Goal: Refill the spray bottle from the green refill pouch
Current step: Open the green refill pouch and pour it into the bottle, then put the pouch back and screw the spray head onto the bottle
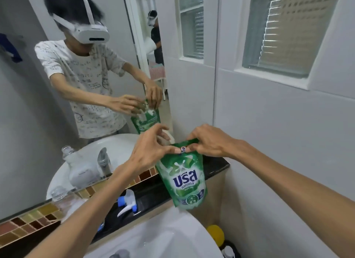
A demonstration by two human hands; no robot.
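Now, your hands:
Left hand [148, 152]: pinches the green refill pouch [182, 179] at its top edge.
Right hand [209, 142]: fingers curled, gripping the same top edge, pouch held above the surface [217, 166].

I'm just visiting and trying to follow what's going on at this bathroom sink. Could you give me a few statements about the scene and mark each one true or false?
1. Both hands pinch the top edge of the green plastic refill pouch. True: the left hand and right hand grip it near the top.
2. The pouch lies flat in the white ceramic sink. False: it is held upright in the air above the sink.
3. The white and blue trigger spray head lies on the black counter ledge. True.
4. The clear plastic spray bottle has its spray head screwed on. False: its neck is open and the head lies apart from it.
5. A mirror hangs behind the sink. True.
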